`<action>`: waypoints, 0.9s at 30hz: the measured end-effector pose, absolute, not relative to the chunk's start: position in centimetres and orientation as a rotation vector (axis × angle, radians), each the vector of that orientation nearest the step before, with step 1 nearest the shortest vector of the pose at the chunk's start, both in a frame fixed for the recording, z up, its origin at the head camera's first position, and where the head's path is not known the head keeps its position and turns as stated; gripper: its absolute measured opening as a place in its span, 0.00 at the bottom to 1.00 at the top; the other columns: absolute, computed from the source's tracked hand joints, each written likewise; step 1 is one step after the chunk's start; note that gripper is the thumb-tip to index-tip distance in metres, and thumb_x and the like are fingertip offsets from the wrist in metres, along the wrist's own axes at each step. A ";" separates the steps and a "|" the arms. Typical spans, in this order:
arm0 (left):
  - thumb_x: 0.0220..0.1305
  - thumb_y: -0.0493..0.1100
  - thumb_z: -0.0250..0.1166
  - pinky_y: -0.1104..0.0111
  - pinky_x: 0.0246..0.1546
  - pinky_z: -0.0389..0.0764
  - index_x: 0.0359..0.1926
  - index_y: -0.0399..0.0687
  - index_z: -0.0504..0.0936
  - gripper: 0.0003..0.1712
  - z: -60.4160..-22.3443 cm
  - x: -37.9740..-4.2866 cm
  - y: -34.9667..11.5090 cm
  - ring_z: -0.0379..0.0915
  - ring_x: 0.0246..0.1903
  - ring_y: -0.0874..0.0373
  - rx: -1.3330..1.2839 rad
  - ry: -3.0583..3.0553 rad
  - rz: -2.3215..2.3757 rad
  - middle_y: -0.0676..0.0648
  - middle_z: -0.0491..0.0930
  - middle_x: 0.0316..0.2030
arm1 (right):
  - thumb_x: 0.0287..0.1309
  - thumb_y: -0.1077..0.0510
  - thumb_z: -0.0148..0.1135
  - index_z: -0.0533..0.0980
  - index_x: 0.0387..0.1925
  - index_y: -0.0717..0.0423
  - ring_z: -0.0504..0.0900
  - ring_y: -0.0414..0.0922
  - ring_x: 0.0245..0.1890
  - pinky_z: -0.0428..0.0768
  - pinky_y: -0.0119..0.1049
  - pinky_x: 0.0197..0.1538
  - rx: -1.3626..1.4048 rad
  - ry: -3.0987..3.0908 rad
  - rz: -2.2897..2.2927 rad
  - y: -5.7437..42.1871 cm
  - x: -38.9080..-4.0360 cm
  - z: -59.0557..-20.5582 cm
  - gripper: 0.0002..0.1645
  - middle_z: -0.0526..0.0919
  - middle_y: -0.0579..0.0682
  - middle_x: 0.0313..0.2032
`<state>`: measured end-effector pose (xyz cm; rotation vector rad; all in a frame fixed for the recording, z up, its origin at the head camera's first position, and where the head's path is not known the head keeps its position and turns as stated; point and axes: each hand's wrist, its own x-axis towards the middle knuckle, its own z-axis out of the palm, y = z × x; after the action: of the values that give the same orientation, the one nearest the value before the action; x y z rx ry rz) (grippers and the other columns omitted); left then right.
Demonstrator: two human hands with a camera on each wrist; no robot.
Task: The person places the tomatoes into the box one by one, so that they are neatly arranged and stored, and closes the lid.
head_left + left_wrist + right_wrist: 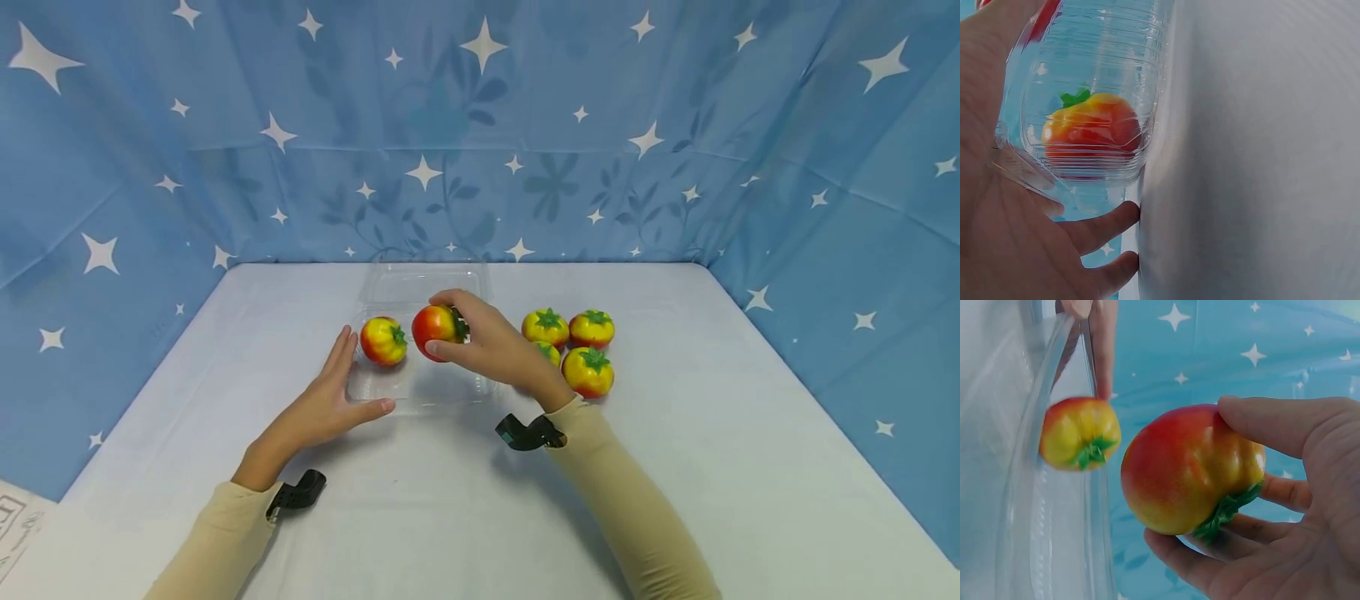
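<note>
My right hand (498, 342) holds a red-and-yellow tomato (429, 327) above a clear plastic clamshell box (442, 390). In the right wrist view, thumb and fingers curve round the held tomato (1179, 472), its green calyx turned toward the palm. Another tomato (381, 342) sits in the left part of the box; through the clear wall it also shows in the left wrist view. My left hand (318, 410) is at the box's left front corner, fingers extended and thumb spread along the front. Whether it touches the box is hard to tell.
Several more tomatoes (588, 372) stand grouped on the white tablecloth (712, 467) right of the box. The box's lid (423, 283) lies folded back behind it. A blue star-patterned curtain (525, 125) borders the table. Printed white material (18, 525) shows at the lower left.
</note>
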<state>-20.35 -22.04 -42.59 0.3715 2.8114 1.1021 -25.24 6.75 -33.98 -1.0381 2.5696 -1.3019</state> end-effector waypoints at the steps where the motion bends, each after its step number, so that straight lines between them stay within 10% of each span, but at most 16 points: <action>1: 0.64 0.70 0.72 0.29 0.74 0.48 0.86 0.40 0.32 0.75 -42.6 -20.3 -22.1 0.32 0.83 0.32 0.373 2.813 1.102 0.41 0.24 0.85 | 0.70 0.52 0.72 0.69 0.72 0.60 0.77 0.49 0.61 0.83 0.42 0.62 -1.050 2.565 -1.305 6.4 -25.2 -34.0 0.37 0.77 0.53 0.66; 27: 0.64 0.67 0.74 0.31 0.75 0.50 0.85 0.36 0.32 0.75 -42.7 -20.1 -22.2 0.33 0.83 0.33 0.442 2.810 1.192 0.39 0.26 0.85 | 0.70 0.51 0.72 0.75 0.69 0.56 0.79 0.48 0.52 0.83 0.34 0.53 -1.037 2.657 -1.131 0.1 -23.3 -38.6 0.31 0.81 0.55 0.57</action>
<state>-20.14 -22.18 -42.70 0.4418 2.8099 1.1920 -23.30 0.08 -38.56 -1.0370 2.6569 -1.1306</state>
